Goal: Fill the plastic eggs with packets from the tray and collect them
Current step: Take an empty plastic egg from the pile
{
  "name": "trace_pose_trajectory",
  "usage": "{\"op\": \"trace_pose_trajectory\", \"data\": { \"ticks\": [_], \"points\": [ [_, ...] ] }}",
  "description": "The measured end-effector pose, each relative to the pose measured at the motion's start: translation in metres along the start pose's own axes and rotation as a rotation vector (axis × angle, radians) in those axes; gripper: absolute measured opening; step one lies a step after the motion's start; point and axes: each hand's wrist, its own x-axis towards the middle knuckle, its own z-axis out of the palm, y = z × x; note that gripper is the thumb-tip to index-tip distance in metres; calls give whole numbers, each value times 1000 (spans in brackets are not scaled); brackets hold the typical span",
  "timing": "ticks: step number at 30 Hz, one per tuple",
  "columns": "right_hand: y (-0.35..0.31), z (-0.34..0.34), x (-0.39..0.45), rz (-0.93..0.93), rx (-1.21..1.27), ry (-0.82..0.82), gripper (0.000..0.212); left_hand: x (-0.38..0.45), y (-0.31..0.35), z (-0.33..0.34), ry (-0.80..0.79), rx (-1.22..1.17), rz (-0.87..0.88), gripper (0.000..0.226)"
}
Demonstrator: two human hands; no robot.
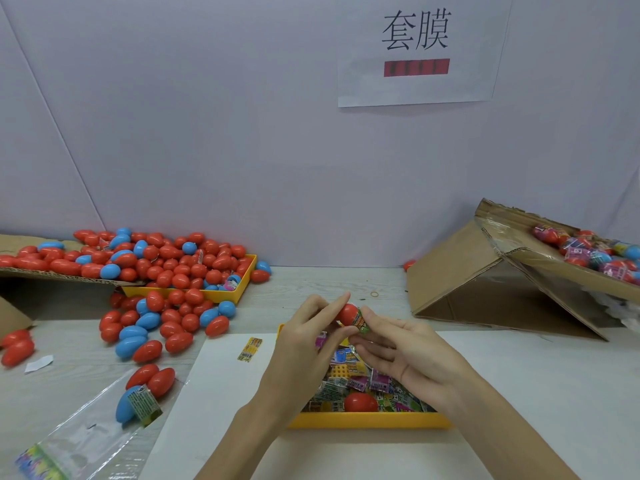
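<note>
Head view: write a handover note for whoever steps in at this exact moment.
Left hand and right hand both hold one red egg with a green packet around its end, above the yellow packet tray.
One more red egg lies among the tray's packets.
Done: wrapped eggs sit in the cardboard box at right.
Left: finish this egg, then the loose egg pile at left.
</note>
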Motion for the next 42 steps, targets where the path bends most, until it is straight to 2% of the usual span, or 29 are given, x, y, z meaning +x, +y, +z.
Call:
{"op": "trace_pose_trajectory", "data": {
  "ticks": [3,8,12,18,24,29,31,34,35,36,38,42],
  "points": [
    [-2,-1,1,65,99,-4,28,1,-2,-3,-10,18,38,48],
    [-1,-2,4,73,104,-4,37,3,-7,-7,-21,10,75,49],
    [0,-2,6,76,124,-1,33,2,-7,-6,-28,-40,78,45],
    [0,-4,7,48,57,-24,33,0,-1,-1,44,-218,-75,41],
    [1,-7,9,43,39,-55,32,1,-5,-7,4,-232,-71,38],
    [-10,-18,10,-34,-99,-10,33,0,-5,-2,-24,-189,-129,43],
    [-34,-27,10,-118,44,10,38,0,-5,-1,6,-214,-185,44],
    [-83,-44,6,-355,580,2,56,2,-5,-2,33,-199,-201,37],
    [-94,-49,4,-433,671,24,61,3,-5,-3,33,-186,-204,34],
    [-99,-52,3,-476,674,48,63,3,-5,-3,29,-177,-208,32],
    [-88,-55,2,-455,505,100,57,3,-4,-4,4,-152,-221,26],
    [-32,-55,1,-369,134,157,27,1,-11,-4,-102,13,-234,11]
  ]
}}
